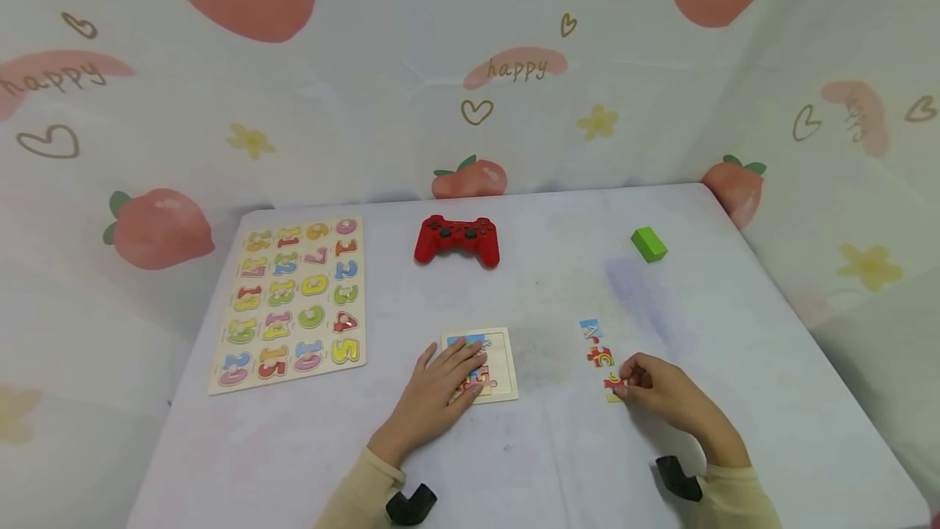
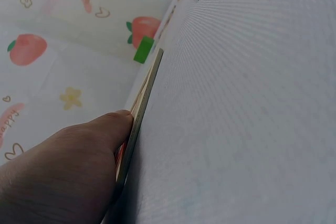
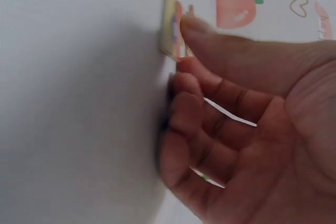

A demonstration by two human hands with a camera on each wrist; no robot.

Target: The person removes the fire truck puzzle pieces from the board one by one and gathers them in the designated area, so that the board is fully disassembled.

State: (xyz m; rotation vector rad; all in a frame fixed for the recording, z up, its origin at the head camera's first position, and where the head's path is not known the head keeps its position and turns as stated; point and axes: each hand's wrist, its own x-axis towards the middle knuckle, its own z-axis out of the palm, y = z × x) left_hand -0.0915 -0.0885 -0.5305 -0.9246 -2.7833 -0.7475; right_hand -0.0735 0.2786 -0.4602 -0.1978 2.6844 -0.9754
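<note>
My left hand (image 1: 438,390) lies with fairly straight fingers over a small square jigsaw board (image 1: 507,366), covering part of its picture. In the left wrist view the thumb (image 2: 113,127) rests on the board's edge (image 2: 137,124). Some coloured pieces are fitted in the board's left half; its right side shows bare wood with outlines. My right hand (image 1: 664,390) pinches a yellow and red jigsaw piece (image 1: 614,387) between thumb and index finger, low over the table. Just beyond it are a red and yellow piece (image 1: 600,356) and a blue-and-white piece (image 1: 590,329), in a slanting row.
A wooden number puzzle board (image 1: 297,304) lies at the left of the white table. Toward the back sits a red game controller (image 1: 457,240), and a green block (image 1: 649,244) is at the back right. A patterned cloth (image 1: 382,104) hangs behind the table.
</note>
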